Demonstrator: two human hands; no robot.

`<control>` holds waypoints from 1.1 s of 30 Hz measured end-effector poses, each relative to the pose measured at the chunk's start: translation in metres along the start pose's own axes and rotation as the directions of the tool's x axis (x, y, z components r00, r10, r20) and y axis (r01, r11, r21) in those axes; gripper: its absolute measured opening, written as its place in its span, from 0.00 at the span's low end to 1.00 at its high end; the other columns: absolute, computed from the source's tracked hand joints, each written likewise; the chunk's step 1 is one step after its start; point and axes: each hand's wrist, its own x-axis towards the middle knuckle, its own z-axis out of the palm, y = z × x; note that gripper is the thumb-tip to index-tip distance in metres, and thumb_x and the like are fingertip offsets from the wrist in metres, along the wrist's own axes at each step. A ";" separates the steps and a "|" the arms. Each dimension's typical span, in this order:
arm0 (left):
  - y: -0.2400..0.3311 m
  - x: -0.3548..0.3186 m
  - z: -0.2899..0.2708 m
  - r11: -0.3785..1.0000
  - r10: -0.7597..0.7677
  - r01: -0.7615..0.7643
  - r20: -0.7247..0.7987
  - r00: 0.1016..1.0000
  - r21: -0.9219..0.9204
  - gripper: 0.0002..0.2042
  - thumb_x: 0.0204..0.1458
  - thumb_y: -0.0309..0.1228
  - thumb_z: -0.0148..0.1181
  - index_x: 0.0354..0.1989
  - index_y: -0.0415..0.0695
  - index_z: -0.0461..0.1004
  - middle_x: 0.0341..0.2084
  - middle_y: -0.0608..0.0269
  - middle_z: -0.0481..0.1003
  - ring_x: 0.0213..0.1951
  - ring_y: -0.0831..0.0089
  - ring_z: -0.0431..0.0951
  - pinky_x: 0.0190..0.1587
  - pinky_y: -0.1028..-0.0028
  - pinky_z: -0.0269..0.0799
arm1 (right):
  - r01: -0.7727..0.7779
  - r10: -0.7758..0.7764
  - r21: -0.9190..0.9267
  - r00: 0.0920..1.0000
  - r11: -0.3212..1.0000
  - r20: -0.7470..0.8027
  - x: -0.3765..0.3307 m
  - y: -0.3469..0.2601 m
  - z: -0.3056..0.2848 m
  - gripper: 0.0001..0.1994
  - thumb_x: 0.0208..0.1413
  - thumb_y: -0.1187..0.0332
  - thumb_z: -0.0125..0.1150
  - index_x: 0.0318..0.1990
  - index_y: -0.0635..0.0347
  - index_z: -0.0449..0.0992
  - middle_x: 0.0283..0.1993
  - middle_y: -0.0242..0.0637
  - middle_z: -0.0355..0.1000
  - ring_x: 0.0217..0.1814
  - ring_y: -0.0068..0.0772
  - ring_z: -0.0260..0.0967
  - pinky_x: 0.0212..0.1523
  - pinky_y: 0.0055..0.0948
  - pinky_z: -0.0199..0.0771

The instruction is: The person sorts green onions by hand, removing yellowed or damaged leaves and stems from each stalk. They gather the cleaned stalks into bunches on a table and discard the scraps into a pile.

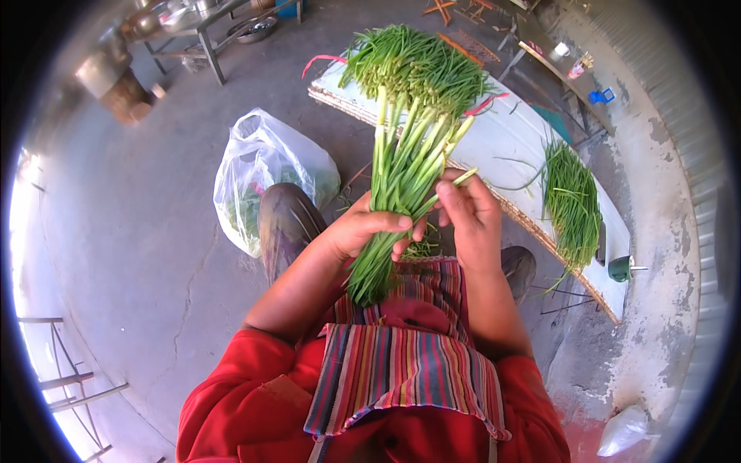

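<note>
My left hand (363, 230) is closed around the middle of a thick bunch of green stalks (401, 166), held upright over my lap, its leafy tips spreading above. My right hand (469, 210) pinches a single stalk (454, 185) at the bunch's right side between thumb and fingers. The stalks' lower ends hang down over a striped apron (401, 363) on my knees.
A white board (502, 143) lies ahead with a second pile of green stalks (573, 202) and a small dark green tool (622, 268) at its near end. A clear plastic bag (262, 174) with greens sits on the concrete by my left knee. Metal tables and pots stand far back.
</note>
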 end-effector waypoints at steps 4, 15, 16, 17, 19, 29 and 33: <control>-0.001 -0.013 0.002 0.998 0.055 -0.053 -0.160 0.985 0.019 0.24 0.39 0.29 0.60 0.46 0.35 0.64 0.30 0.51 0.71 0.18 0.72 0.71 0.18 0.75 0.70 | -0.055 0.078 0.248 0.994 0.967 -0.082 0.001 -0.003 -0.009 0.10 0.57 0.70 0.53 0.44 0.64 0.72 0.35 0.39 0.73 0.31 0.21 0.68 0.28 0.18 0.66; -0.007 -0.033 -0.006 0.983 0.086 -0.122 -0.240 0.967 -0.136 0.22 0.37 0.20 0.56 0.46 0.37 0.64 0.27 0.58 0.68 0.14 0.77 0.64 0.16 0.76 0.65 | 0.118 -0.066 0.366 0.986 0.923 -0.151 -0.009 -0.015 -0.063 0.10 0.58 0.66 0.51 0.40 0.63 0.72 0.32 0.39 0.73 0.28 0.25 0.69 0.27 0.22 0.67; -0.008 -0.033 -0.005 0.977 0.094 -0.135 -0.231 0.968 -0.166 0.22 0.36 0.19 0.56 0.45 0.38 0.64 0.27 0.58 0.67 0.14 0.77 0.64 0.15 0.76 0.64 | 0.150 -0.074 0.424 0.979 0.893 -0.191 -0.009 -0.012 -0.071 0.10 0.59 0.66 0.51 0.40 0.63 0.72 0.31 0.38 0.73 0.27 0.25 0.68 0.26 0.22 0.67; -0.008 -0.033 -0.003 0.976 0.089 -0.137 -0.260 0.961 -0.171 0.22 0.36 0.19 0.56 0.46 0.38 0.64 0.27 0.58 0.67 0.14 0.77 0.64 0.15 0.75 0.64 | 0.115 0.021 0.501 0.966 0.858 -0.257 -0.007 -0.011 -0.073 0.11 0.59 0.64 0.50 0.40 0.62 0.72 0.30 0.37 0.73 0.26 0.25 0.68 0.26 0.22 0.67; -0.009 -0.032 0.000 0.972 0.096 -0.153 -0.296 0.950 -0.178 0.22 0.36 0.19 0.56 0.46 0.38 0.64 0.27 0.57 0.67 0.14 0.77 0.64 0.15 0.74 0.64 | 0.082 0.195 0.642 0.916 0.762 -0.349 -0.010 -0.007 -0.078 0.13 0.60 0.61 0.48 0.41 0.62 0.72 0.28 0.36 0.72 0.24 0.25 0.67 0.26 0.22 0.67; -0.018 -0.021 0.022 0.999 0.040 -0.046 -0.216 0.975 -0.024 0.19 0.40 0.17 0.56 0.45 0.35 0.67 0.30 0.55 0.72 0.19 0.71 0.71 0.19 0.76 0.68 | 0.079 -0.063 0.483 0.997 0.872 -0.050 -0.025 -0.003 -0.028 0.15 0.62 0.59 0.42 0.44 0.64 0.68 0.43 0.47 0.71 0.43 0.39 0.70 0.47 0.37 0.68; -0.020 -0.021 0.029 0.997 0.044 -0.054 -0.181 0.982 -0.050 0.21 0.38 0.15 0.54 0.46 0.36 0.66 0.30 0.54 0.71 0.19 0.70 0.70 0.18 0.76 0.68 | 0.080 -0.009 0.625 0.993 0.776 -0.116 -0.022 -0.011 -0.044 0.14 0.62 0.59 0.43 0.36 0.61 0.70 0.36 0.44 0.72 0.39 0.38 0.70 0.45 0.37 0.69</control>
